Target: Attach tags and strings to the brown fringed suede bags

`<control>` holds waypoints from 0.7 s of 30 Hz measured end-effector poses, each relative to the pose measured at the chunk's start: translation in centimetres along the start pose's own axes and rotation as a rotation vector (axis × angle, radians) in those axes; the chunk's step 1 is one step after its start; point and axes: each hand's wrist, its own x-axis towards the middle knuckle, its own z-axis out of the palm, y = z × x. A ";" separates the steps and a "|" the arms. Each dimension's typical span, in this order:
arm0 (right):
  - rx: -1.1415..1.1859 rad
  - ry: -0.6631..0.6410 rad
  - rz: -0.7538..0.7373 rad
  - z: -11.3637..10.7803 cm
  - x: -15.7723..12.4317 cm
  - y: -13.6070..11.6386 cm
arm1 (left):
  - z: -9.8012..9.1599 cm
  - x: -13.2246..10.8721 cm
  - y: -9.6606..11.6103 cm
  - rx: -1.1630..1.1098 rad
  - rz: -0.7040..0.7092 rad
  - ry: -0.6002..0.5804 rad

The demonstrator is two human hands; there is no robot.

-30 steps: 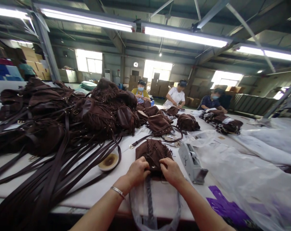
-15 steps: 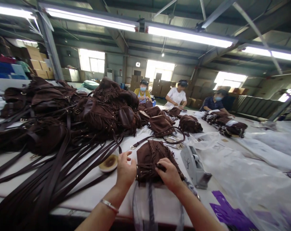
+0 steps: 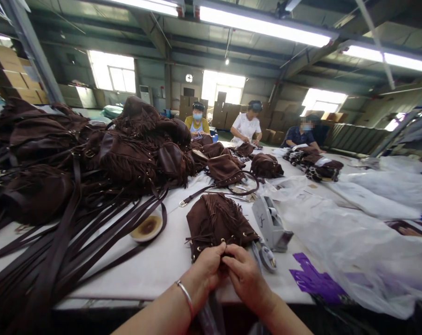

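Head view, clock centred on the bag, twelve pointing away from the person. Brown fringed bag (image 3: 220,218) is lying on the table (image 3: 165,274), straight ahead of the person, its eyeleted edge facing six o'clock and its fringe running along the upper side.

Hands: left hand (image 3: 207,265) and right hand (image 3: 244,270) are meeting at six o'clock. Fingers of both are drawing together in a pinch at the near edge, beside a metal eyelet. Cannot tell whether edge or thin cord is sitting between the tips; they are covering it. A silver bracelet (image 3: 186,297) is circling the left wrist.

Handling (judged from looks): bag is probably behaving as light, limp and suede-like, folding readily, not fragile, with little slip. Firmest hold is likely the eyeleted edge; the fringe would be giving way and tangling.

Around it: grey tape dispenser (image 3: 272,223) is standing near, at three o'clock. Round dish (image 3: 147,228) with brown contents is resting at nine, dark straps (image 3: 92,242) trailing beyond it. Heap of brown bags (image 3: 137,149) is filling ten to eleven. Another bag (image 3: 225,167) is lying at twelve, with a buckled strap in front of it. Clear plastic sheeting (image 3: 330,242) is spreading at three to four, purple piece (image 3: 317,279) showing at four.

Farther off, three people are working between eleven and two.
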 end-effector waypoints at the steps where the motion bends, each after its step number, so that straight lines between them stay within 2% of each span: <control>1: 0.008 -0.012 0.007 -0.4 -0.1 0.1 | -0.2 0.3 0.0 0.009 0.039 0.032; 4: -0.026 0.074 0.087 -1.8 0.3 1.1 | -1.7 0.7 1.3 0.176 0.183 0.060; 7: -0.050 0.140 0.121 -2.5 1.5 1.8 | -3.7 0.4 4.4 0.426 0.329 0.062; 9: 0.002 0.119 0.135 -2.3 2.4 1.5 | -4.7 0.0 6.3 0.461 0.288 0.076; 11: 0.085 0.073 0.186 -1.6 3.0 0.7 | -5.2 -0.3 7.1 0.354 0.133 0.063; 14: 0.219 -0.004 0.360 -0.1 3.4 -0.4 | -5.1 -0.3 6.2 0.152 -0.042 -0.031; 18: 0.422 -0.152 0.737 2.3 3.1 -0.3 | -4.9 0.3 4.1 -0.013 -0.040 -0.100; 21: 0.571 -0.219 0.940 3.8 3.2 -0.1 | -4.9 0.5 3.6 -0.039 -0.045 -0.149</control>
